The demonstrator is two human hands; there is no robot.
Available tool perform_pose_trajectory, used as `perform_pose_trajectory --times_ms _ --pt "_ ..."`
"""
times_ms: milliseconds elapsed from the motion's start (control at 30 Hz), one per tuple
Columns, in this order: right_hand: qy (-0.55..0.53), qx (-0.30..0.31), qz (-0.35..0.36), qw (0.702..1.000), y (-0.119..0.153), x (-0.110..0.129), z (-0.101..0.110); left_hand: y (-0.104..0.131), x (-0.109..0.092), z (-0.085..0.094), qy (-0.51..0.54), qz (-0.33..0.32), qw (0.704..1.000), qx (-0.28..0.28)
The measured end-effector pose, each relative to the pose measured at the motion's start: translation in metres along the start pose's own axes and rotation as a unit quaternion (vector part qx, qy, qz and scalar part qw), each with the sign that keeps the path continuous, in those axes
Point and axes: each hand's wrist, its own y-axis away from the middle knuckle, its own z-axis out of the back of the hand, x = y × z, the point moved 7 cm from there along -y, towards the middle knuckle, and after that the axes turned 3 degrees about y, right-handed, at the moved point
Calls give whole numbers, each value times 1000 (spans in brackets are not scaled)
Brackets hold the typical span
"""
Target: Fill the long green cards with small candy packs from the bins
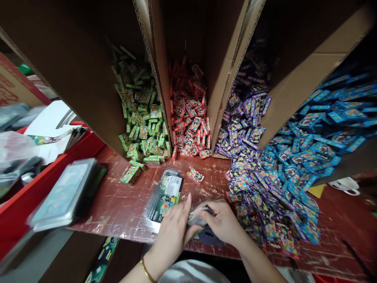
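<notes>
Close to the table's front edge, both my hands meet at a small clear plastic package (194, 217) with some dark print. My left hand (173, 226) holds its left side between straight fingers and thumb. My right hand (224, 221) is closed on its right side, fingers curled over the top. The fingers cover much of it, so its contents cannot be made out. Just left of my left hand lies a stack of clear plastic sleeves with dark green printed cards (166, 192). A single small red packet (195, 175) lies beyond my hands.
Upright cardboard boxes hold heaps of green packets (144, 129), red packets (191, 125), purple packets (241, 137) and blue packets (318, 145). Purple and blue ones spill onto the red table (118, 200). Stacked clear cases (66, 192) stand beside a red bin (55, 167) at left.
</notes>
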Motion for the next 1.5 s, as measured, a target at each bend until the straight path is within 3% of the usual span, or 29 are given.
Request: perform_pose_trajectory --times_ms 133,200,267,333,400,500,600,767,833,933,1000,1133,1267,1400,1500 --pt "41 -6 11 999 8 -2 -9 12 0 -13 60 19 998 29" --pt "77 -44 21 996 11 -1 -7 13 3 -17 110 52 992 46" --pt "117 -148 46 981 16 3 5 10 8 -15 148 81 985 36" --pt "137 -267 53 952 26 3 17 5 15 -6 155 110 982 -8" --pt "114 -307 34 944 28 -8 18 2 25 6 135 139 979 -57" --pt "27 -253 11 967 7 -31 0 5 49 22 97 177 976 -84" --pt "-47 -200 3 979 -35 -38 -28 20 86 43 32 229 968 -101" --pt "-116 29 2 993 -97 -7 -127 53 148 81 -71 327 931 -148" --pt "-98 44 9 994 -116 0 -152 64 164 92 -90 363 913 -165" --pt "6 -25 32 999 -160 -6 -153 74 178 99 -69 398 900 -162" --pt "210 -69 82 972 -194 -11 -146 78 184 96 1 405 903 -139" --pt "325 -43 115 938 -241 -29 -147 85 190 87 178 409 887 -121" --pt "365 -25 133 921 -242 -35 -154 86 195 84 304 421 841 -155" --pt "355 -12 151 923 -237 -35 -157 81 192 86 321 421 832 -164" --pt "317 -32 144 937 -235 -35 -145 78 186 86 317 433 829 -158"
